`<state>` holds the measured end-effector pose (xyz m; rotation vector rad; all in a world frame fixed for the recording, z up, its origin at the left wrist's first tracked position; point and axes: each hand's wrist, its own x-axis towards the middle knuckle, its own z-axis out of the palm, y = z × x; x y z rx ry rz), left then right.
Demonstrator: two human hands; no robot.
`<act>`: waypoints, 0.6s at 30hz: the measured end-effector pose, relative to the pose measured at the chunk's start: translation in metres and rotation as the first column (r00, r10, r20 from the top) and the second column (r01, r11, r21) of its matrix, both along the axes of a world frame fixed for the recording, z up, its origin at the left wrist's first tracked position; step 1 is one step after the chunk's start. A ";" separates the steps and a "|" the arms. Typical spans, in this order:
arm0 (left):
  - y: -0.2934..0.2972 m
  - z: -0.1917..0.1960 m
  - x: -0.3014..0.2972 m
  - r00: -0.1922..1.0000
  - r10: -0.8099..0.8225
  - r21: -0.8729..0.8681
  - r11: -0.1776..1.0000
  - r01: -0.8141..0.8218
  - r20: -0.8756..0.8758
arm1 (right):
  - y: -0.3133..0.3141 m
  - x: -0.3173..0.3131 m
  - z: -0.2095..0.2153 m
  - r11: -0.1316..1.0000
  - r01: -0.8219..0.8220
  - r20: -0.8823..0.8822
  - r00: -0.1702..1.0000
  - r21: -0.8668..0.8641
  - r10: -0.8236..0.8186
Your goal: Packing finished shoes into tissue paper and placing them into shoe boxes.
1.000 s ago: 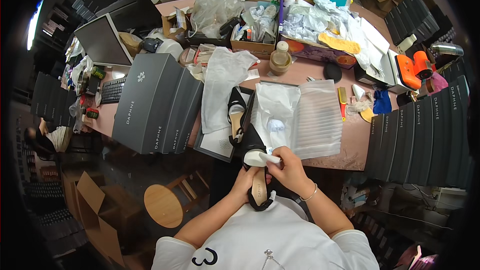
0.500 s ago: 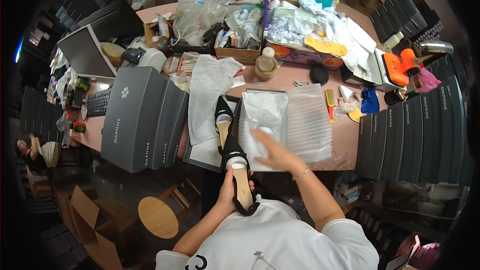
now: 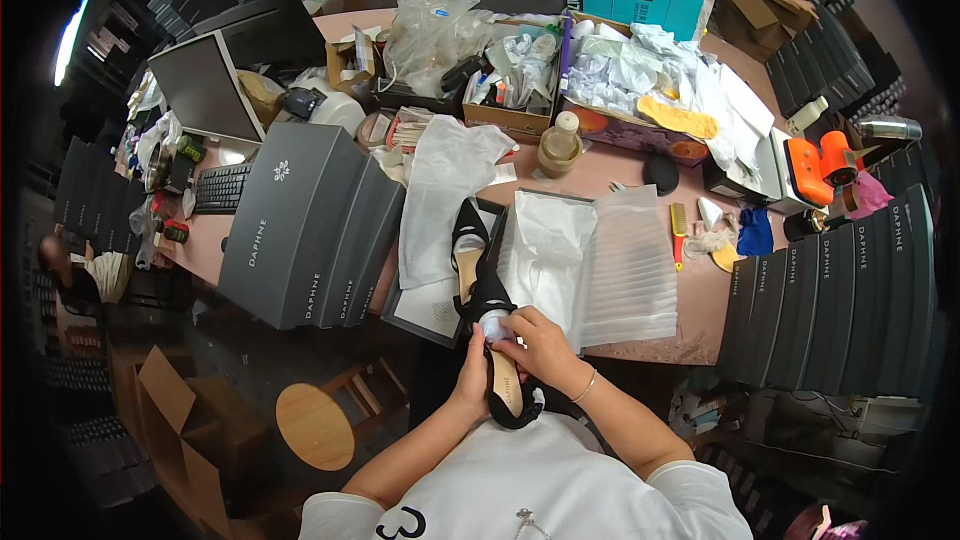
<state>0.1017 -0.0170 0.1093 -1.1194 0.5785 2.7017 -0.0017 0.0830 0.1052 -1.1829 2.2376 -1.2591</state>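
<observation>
Above my lap, my left hand (image 3: 472,380) is closed round the side of a black pointed flat shoe (image 3: 507,390) with a tan insole, its toe aimed away from me. My right hand (image 3: 545,345) reaches in from the right, fingers pinched on a wad of white paper (image 3: 492,324) in the front of that shoe. The fingertips partly hide the wad. Another black shoe (image 3: 468,238) lies beyond, over a grey box part with a pale inside (image 3: 420,308). Beside it, an open shoe box is lined with white tissue paper (image 3: 545,240); a translucent ribbed sheet (image 3: 636,265) spreads to its right.
Grey shoe boxes (image 3: 300,230) stand at the left, and a long row of boxes (image 3: 830,300) at the right. Behind are a small bottle (image 3: 560,145), a carton of crumpled paper (image 3: 640,70), and a yellow-and-red brush (image 3: 678,235). A wooden stool (image 3: 315,427) stands lower left.
My right hand has moved from over the tissue-lined box down and toward me to the held shoe, its fingers now on the paper wad. The left hand keeps its hold.
</observation>
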 end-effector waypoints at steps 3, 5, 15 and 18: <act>0.008 -0.016 0.015 0.998 -0.057 -0.149 0.987 0.057 0.008 | 0.009 0.008 -0.001 0.978 -0.026 -0.070 0.997 0.205 0.042; 0.021 -0.011 0.019 0.998 -0.065 -0.327 0.943 0.068 0.021 | 0.015 0.008 0.000 0.944 -0.037 -0.034 0.998 0.327 0.051; 0.031 0.007 -0.026 0.968 -0.245 -0.138 0.962 0.236 -0.051 | 0.020 -0.033 0.003 0.978 0.207 0.143 0.969 -0.007 -0.204; 0.000 -0.012 -0.051 0.949 -0.293 -0.291 0.924 0.248 -0.120 | 0.010 -0.075 0.003 0.951 0.309 0.111 0.946 -0.007 -0.306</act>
